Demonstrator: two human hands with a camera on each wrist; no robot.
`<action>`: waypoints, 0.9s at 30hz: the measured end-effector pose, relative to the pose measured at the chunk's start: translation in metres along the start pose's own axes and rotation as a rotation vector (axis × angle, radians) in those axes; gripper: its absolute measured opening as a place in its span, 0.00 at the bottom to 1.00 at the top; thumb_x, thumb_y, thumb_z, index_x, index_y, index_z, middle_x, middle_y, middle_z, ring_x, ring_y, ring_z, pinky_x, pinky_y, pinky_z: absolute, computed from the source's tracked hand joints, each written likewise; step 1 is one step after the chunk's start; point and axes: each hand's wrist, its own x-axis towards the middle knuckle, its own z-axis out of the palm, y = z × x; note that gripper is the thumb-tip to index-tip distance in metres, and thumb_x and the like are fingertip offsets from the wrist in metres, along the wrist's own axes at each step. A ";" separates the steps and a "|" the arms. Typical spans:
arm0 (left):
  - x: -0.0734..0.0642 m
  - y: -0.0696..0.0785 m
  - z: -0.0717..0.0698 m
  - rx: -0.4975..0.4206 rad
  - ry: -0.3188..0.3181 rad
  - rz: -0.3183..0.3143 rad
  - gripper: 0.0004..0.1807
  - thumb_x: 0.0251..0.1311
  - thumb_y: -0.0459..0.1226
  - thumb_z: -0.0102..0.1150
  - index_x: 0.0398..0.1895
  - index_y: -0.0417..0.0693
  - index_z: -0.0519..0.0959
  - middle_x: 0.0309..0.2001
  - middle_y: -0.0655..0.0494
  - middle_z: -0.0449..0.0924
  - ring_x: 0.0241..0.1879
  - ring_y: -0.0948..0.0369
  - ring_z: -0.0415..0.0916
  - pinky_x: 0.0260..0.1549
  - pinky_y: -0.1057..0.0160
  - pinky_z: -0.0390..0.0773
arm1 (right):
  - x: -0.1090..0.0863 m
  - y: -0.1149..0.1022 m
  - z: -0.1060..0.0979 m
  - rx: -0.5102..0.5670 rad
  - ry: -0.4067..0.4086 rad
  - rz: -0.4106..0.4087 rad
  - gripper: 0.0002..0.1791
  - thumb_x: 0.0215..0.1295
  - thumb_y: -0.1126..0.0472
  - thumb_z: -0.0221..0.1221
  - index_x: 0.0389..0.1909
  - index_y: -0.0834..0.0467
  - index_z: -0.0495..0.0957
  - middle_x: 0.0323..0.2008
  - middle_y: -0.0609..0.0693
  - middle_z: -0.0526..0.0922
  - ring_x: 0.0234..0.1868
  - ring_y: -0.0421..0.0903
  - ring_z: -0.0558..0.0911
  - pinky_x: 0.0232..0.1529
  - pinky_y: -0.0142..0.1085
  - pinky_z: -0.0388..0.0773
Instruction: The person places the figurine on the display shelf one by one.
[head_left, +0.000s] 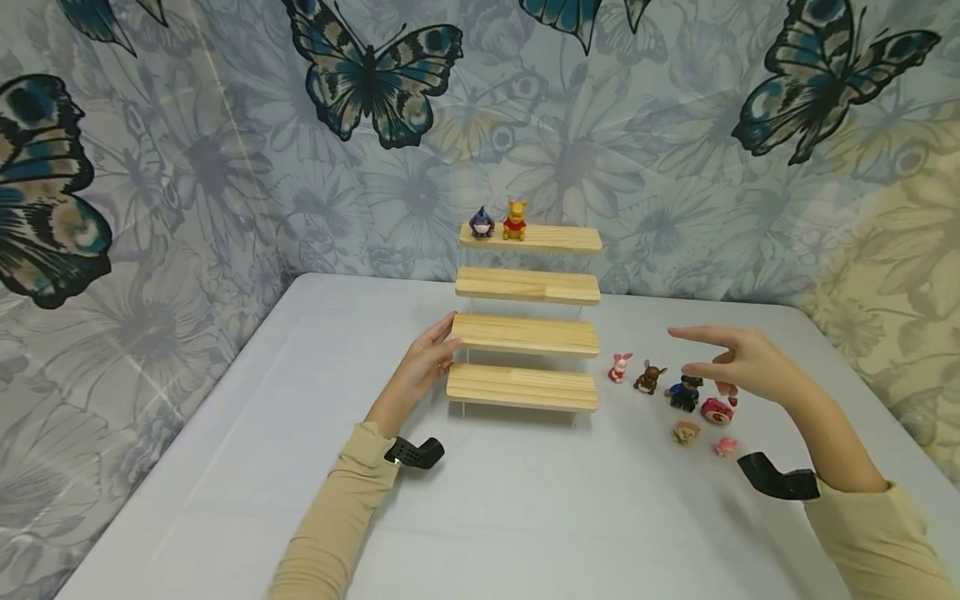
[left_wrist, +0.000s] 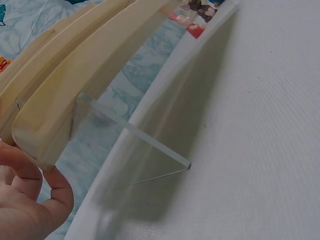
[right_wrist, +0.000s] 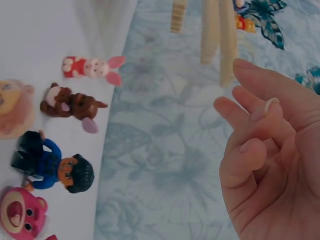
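A four-tier wooden display shelf (head_left: 525, 335) on clear supports stands on the table. My left hand (head_left: 420, 367) grips its left end, with curled fingertips (left_wrist: 57, 185) against a board's end in the left wrist view. On the top tier sit a purple-blue donkey figurine (head_left: 482, 222) and a yellow bear figurine in red (head_left: 515, 221). My right hand (head_left: 750, 362) hovers at the right, holding nothing; index finger and thumb reach out, other fingers bend loosely. Near it are a pink pig figurine (right_wrist: 92, 67), a brown long-eared figurine (right_wrist: 75, 105) and a dark-haired figurine in blue (right_wrist: 52, 162).
A round pink bear figurine (head_left: 717, 411), a tan figurine (head_left: 686, 432) and a small pink figurine (head_left: 726, 447) lie on the white table (head_left: 525, 517), right of the shelf. Butterfly-patterned cloth (head_left: 420, 192) hangs behind the table.
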 end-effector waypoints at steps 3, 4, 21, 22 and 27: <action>0.000 0.000 -0.001 0.002 0.006 0.006 0.31 0.61 0.29 0.49 0.68 0.48 0.55 0.67 0.54 0.48 0.18 0.66 0.56 0.25 0.68 0.60 | -0.002 0.005 0.005 0.002 -0.041 0.030 0.27 0.57 0.56 0.60 0.59 0.53 0.68 0.28 0.56 0.76 0.11 0.46 0.69 0.15 0.37 0.68; 0.000 0.000 -0.001 0.007 0.005 0.009 0.31 0.61 0.29 0.49 0.68 0.48 0.55 0.67 0.54 0.48 0.18 0.66 0.56 0.24 0.68 0.60 | -0.003 0.006 0.008 -0.003 -0.051 0.035 0.27 0.57 0.56 0.60 0.59 0.54 0.68 0.33 0.60 0.77 0.12 0.45 0.70 0.16 0.37 0.68; -0.008 0.007 0.007 0.027 -0.051 0.044 0.31 0.62 0.28 0.47 0.68 0.43 0.51 0.68 0.50 0.45 0.19 0.66 0.56 0.25 0.68 0.58 | -0.018 0.029 0.026 0.071 -0.032 0.130 0.27 0.60 0.56 0.57 0.57 0.64 0.67 0.10 0.51 0.69 0.10 0.43 0.67 0.14 0.38 0.68; -0.009 0.008 0.007 0.035 -0.055 0.046 0.32 0.62 0.29 0.47 0.68 0.43 0.50 0.68 0.50 0.45 0.19 0.66 0.56 0.25 0.68 0.58 | -0.019 0.030 0.027 0.067 -0.023 0.125 0.26 0.60 0.56 0.57 0.57 0.65 0.67 0.13 0.51 0.71 0.10 0.43 0.67 0.14 0.38 0.68; -0.007 0.007 0.005 0.036 -0.056 0.040 0.32 0.62 0.29 0.47 0.69 0.45 0.50 0.68 0.51 0.45 0.19 0.66 0.56 0.26 0.68 0.59 | -0.022 0.032 0.029 0.064 -0.003 0.151 0.27 0.60 0.55 0.57 0.57 0.65 0.68 0.25 0.57 0.74 0.12 0.44 0.68 0.15 0.38 0.69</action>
